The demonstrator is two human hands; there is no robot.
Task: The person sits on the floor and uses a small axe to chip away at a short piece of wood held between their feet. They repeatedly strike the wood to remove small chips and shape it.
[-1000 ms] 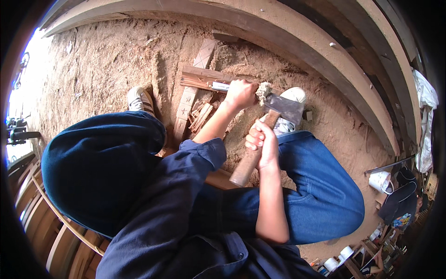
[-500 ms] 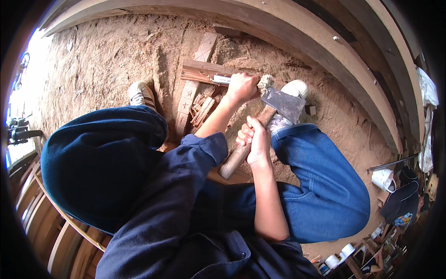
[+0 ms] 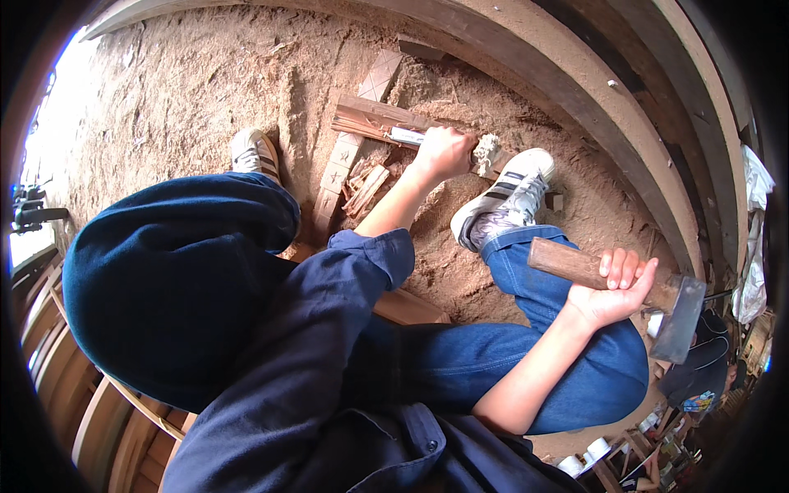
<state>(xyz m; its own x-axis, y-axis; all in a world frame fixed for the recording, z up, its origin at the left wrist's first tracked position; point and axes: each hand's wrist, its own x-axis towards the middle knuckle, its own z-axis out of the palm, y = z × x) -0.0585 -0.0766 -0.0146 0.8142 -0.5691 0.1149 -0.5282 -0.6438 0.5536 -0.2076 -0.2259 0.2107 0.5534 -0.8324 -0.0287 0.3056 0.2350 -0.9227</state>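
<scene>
My left hand (image 3: 448, 154) is closed round the handle of a chisel, whose pale flat blade (image 3: 406, 136) shows on one side and whose frayed, fibrous butt (image 3: 486, 154) sticks out on the other. The blade lies against a split-faced timber (image 3: 371, 110), its tip hard to make out. Far off to the right, above my bent knee, my right hand (image 3: 618, 287) grips the wooden handle (image 3: 562, 259) of a hatchet. Its broad dark metal head (image 3: 680, 319) points away from the chisel.
The timber rests across a marked wooden beam (image 3: 333, 176), with splintered chips (image 3: 366, 189) beside it. My shoes (image 3: 511, 193) stand on a sawdust-covered floor (image 3: 189, 90). Large curved timbers (image 3: 575, 82) arch along the far and right sides. White containers (image 3: 598, 449) stand at lower right.
My right hand has swung the hatchet away from the chisel's frayed end, out to the right over my knee. My left hand stays on the chisel; the view has shifted slightly.
</scene>
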